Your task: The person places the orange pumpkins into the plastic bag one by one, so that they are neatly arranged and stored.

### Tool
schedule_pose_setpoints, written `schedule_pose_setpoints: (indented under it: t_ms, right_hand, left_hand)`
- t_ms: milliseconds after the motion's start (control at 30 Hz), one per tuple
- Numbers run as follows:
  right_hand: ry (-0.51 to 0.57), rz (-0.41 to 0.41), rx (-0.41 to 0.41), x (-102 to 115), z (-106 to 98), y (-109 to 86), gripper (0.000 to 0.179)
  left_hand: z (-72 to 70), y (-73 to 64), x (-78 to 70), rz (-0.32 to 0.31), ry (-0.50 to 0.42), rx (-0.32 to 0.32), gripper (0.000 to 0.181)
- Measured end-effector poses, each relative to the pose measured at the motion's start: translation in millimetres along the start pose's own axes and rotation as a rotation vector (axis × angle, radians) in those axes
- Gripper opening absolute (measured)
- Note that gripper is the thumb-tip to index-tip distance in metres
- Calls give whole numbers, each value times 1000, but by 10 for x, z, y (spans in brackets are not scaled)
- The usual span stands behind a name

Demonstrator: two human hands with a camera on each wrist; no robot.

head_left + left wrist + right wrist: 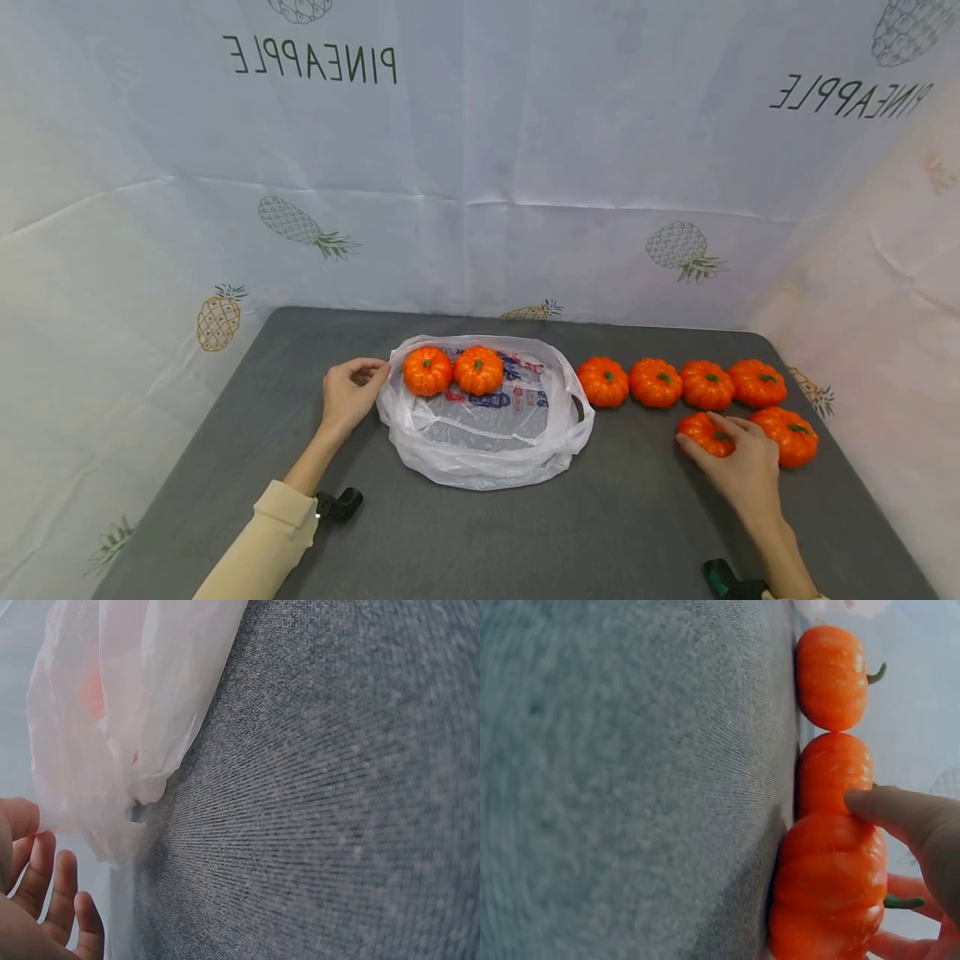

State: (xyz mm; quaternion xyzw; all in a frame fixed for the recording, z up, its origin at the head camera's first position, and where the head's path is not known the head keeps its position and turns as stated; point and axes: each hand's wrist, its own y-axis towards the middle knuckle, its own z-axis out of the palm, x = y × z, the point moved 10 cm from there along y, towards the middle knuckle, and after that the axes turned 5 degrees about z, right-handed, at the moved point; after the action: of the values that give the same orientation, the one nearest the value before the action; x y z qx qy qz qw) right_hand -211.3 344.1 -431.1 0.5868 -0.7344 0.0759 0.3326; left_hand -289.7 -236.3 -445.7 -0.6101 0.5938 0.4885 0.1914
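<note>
From where I stand, the right hand (750,467) curls around a ribbed orange pumpkin (701,430) toward the right edge of the grey tabletop (570,542); the left hand (347,404) pinches the left rim of a white plastic bag (480,471), which seems thin and soft. The pumpkin looks light, stiff and slightly slippery, so its sides make better hold than its stem (723,437); other pumpkins (649,387) crowd behind and at its right, but toward the bag the room is wider.

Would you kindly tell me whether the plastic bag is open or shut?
The plastic bag is open: its mouth is spread wide, showing two orange pumpkins inside.
</note>
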Motion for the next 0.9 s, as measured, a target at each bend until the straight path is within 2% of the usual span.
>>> schedule_pose_setpoints:
  t_ms: [133,333,467,633,900]
  right_hand:
    - [12,21,70,-67,32,11,69]
    - [19,74,258,-196,82,45,83]
    - [3,82,342,-225,118,49,86]
    - [-12,93,354,-241,149,49,91]
    - [-7,148,305,-222,124,23,92]
  left_hand:
    - [1,2,-1,6,1,1,14]
    - [8,6,13,3,13,0,14]
    - [13,9,15,2,20,-4,14]
    - [21,14,6,4,6,-3,14]
    - [26,17,12,-3,-6,-2,14]
